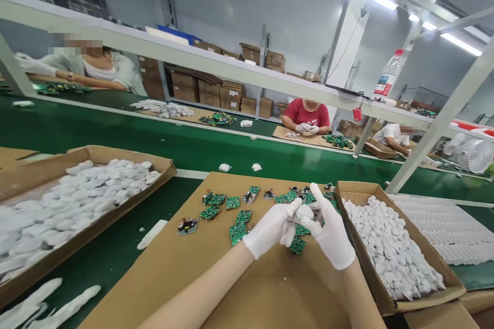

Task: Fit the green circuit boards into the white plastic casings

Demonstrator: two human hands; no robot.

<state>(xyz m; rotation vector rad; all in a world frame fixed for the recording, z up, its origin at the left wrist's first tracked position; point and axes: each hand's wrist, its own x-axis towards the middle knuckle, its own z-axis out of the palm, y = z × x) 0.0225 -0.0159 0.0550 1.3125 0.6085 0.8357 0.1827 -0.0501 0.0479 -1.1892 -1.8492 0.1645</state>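
Both my hands wear white gloves and come together over a brown cardboard sheet (200,272). My left hand (270,229) is closed, its thumb and fingers around a small rounded white piece (304,212). From the other side, my right hand (332,231) grips the same piece with its thumb, while its index finger points up and away. The fingers hide part of the piece. Green circuit boards (243,216) with dark components lie scattered around and behind my hands, one of them a board (298,245) just below my fingers.
A cardboard tray (420,267) of small white pieces stands at right, beside rows of white parts (443,226). Another filled tray (170,167) is at left, near loose white gloves (65,308). Beyond runs a green conveyor belt (185,146); co-workers (309,118) sit across it.
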